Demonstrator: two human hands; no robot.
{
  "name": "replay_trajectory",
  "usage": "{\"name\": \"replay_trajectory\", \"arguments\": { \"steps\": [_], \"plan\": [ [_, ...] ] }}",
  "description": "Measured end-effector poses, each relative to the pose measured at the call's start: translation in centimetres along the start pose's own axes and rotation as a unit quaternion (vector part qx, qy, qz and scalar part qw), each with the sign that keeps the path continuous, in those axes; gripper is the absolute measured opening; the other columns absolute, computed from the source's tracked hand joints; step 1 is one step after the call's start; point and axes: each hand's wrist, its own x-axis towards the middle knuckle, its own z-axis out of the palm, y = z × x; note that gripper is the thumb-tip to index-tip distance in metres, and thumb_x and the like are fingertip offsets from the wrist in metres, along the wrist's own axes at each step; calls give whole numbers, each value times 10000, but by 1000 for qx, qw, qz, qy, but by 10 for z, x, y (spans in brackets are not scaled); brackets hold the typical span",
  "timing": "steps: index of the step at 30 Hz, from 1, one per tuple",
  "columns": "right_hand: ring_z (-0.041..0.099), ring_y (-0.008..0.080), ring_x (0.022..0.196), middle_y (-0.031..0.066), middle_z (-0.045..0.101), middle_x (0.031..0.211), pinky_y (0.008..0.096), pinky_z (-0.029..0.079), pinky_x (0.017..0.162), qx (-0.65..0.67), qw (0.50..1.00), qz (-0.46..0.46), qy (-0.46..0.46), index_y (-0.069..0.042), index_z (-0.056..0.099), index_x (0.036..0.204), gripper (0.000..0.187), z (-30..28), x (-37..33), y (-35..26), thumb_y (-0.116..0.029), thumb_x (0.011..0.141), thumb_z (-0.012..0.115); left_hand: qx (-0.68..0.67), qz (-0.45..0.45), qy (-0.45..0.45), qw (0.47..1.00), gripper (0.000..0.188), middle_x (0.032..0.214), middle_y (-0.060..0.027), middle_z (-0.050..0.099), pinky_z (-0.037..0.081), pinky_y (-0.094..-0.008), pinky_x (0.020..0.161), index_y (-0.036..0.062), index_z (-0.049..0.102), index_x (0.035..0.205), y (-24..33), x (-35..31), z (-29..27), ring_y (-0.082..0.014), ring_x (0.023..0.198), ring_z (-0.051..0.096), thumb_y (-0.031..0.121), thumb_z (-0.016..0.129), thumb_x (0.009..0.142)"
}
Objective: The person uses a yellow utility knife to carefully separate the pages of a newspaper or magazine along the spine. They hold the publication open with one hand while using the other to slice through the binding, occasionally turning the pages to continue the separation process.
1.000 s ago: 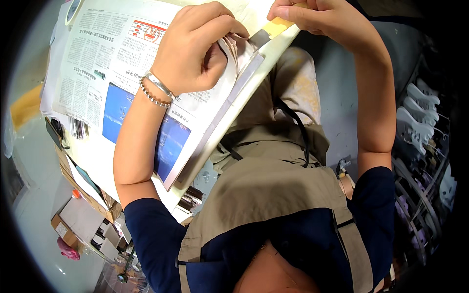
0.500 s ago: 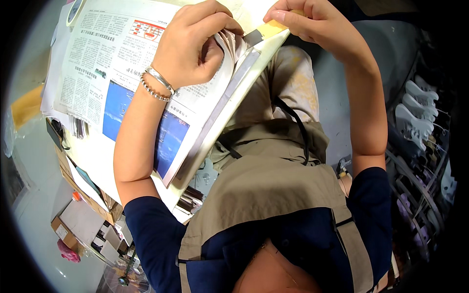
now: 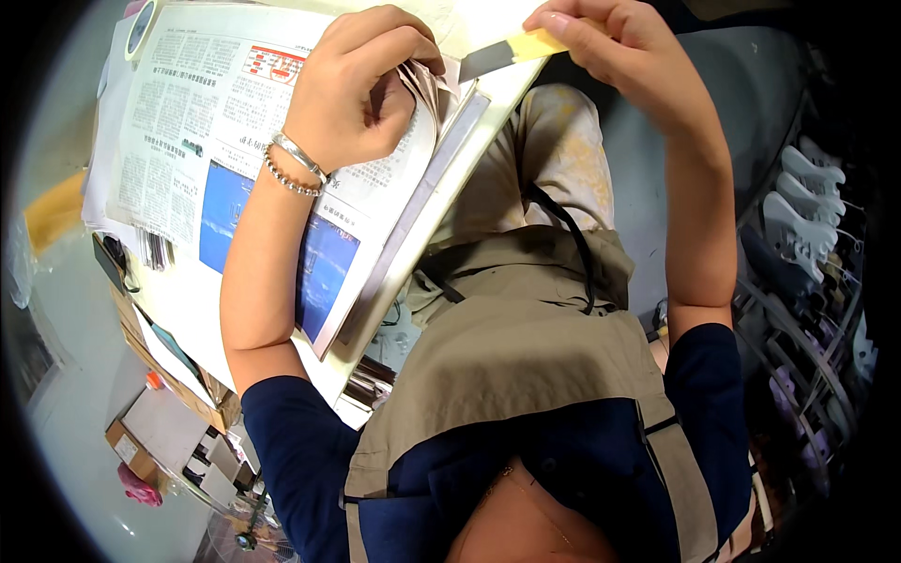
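Observation:
A stack of newspapers (image 3: pixel 178 122) lies on the pale table top, printed with text, a red box and a blue photo. My left hand (image 3: pixel 352 89) rests on it with curled fingers, gripping the lifted, folded corner of the sheets. Between the fingers and thumb of my right hand (image 3: pixel 615 42) is a flat grey blade with a yellow grip (image 3: pixel 487 61). It points left over the table's edge, its tip close to the raised paper corner. The fingertips of my left hand are partly hidden.
A roll of tape (image 3: pixel 141 26) stands at the far left of the papers. The table's edge (image 3: pixel 413 249) runs diagonally beside my legs. White moulded pieces (image 3: pixel 798 211) hang at the right. Boxes (image 3: pixel 164 422) stand at lower left.
My right hand has moved a little right, drawing the blade away from the paper so more of its grey part shows. My left hand has shifted slightly left with the paper corner.

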Motion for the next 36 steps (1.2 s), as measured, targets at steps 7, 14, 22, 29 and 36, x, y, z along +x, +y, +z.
{"name": "replay_trajectory", "arguments": {
  "steps": [7,14,22,29,36],
  "plan": [
    [500,48,624,-16,604,742,199,378,558,-13,996,-41,-79,26,677,1036,210,9,10,20,-158,969,603,-60,-36,-3,998,287,970,-129,637,550,-278,756,-49,639,913,1,1,1,-194,819,677,-85,457,694],
    [357,20,542,-72,451,602,206,253,488,-11,990,-60,-124,-62,688,1012,201,14,10,37,-239,954,612,-67,-15,9,998,244,985,-124,611,545,-248,710,-60,603,908,-5,-1,3,-170,820,691,-96,454,718],
    [361,-17,477,-83,483,607,171,262,448,-33,984,-65,-164,-27,654,1027,203,43,-7,31,-206,993,565,-293,-97,33,950,224,806,-69,579,458,-250,642,4,584,839,-19,-9,8,-130,732,567,-77,438,689],
    [406,17,475,-53,476,568,190,317,452,28,978,27,-204,-11,641,1027,182,94,-34,26,-168,995,555,-473,-86,47,876,91,768,6,542,427,-221,588,49,564,831,-50,-13,11,-68,644,505,99,628,874],
    [484,54,507,-8,536,620,225,396,467,71,964,79,-243,1,646,1003,180,143,-59,24,-167,977,585,-547,-22,91,832,103,742,-7,527,389,-230,577,58,549,762,-68,-4,12,-98,649,475,-5,620,800]
  ]
}}
